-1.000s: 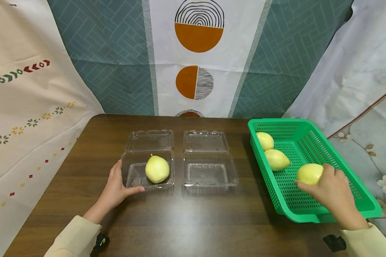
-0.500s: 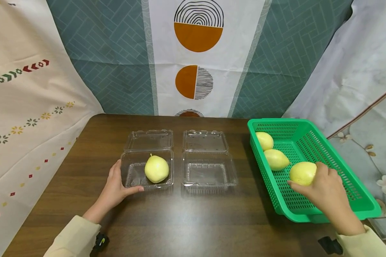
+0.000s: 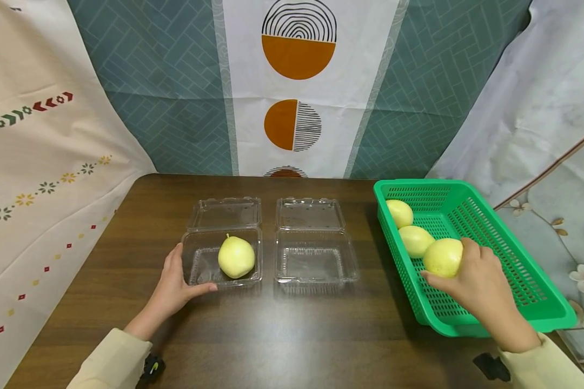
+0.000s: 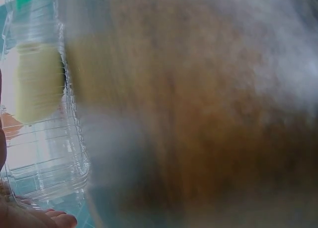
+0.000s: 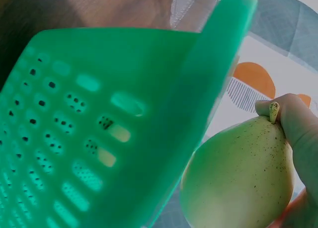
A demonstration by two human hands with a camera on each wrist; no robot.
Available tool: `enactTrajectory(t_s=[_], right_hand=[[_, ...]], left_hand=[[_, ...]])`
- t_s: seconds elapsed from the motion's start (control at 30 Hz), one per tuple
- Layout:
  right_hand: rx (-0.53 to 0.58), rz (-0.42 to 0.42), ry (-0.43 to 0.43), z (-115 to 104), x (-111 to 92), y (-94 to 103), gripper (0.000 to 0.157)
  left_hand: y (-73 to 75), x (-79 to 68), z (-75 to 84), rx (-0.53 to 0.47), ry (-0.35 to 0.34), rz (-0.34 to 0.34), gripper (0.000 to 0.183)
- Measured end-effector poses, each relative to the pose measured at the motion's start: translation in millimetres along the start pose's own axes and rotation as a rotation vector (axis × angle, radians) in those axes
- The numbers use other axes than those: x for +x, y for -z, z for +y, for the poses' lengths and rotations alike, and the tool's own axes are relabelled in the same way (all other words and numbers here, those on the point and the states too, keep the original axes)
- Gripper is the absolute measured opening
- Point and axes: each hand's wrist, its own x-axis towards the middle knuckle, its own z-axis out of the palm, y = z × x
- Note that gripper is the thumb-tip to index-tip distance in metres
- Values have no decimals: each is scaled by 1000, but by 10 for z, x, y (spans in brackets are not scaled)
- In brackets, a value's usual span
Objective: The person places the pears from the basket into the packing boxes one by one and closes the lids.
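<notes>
In the head view my right hand (image 3: 484,289) grips a yellow-green pear (image 3: 443,258) over the green basket (image 3: 545,319). The right wrist view shows this pear (image 5: 238,173) with its stem beside my thumb. Two more pears, a front one (image 3: 415,241) and a back one (image 3: 399,213), lie along the basket's left side. My left hand (image 3: 172,286) rests at the front left corner of a clear plastic clamshell box (image 3: 194,273), thumb along its front edge and fingers at its left side. Inside that box sits one pear (image 3: 236,257), stem up.
A second clear clamshell box (image 3: 316,262) stands with its lid back, to the right of the first. Both are on a brown wooden table (image 3: 292,335). Patterned cloths (image 3: 185,81) hang behind and at both sides.
My right hand has carried its pear leftward and slightly away from me, toward the basket's left side. The left hand and the boxes have stayed in place.
</notes>
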Motion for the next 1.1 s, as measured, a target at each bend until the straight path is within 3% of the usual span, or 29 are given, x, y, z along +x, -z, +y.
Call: enactTrajectory(t_s=[0.83,1.1], right_hand=[[60,19,105,-259,31,-73,89],[66,22,175,-330,51,-109,93]], left_hand=[[1,15,5,2,1,1,128],[-1,-3,11,2,-3,13,127]])
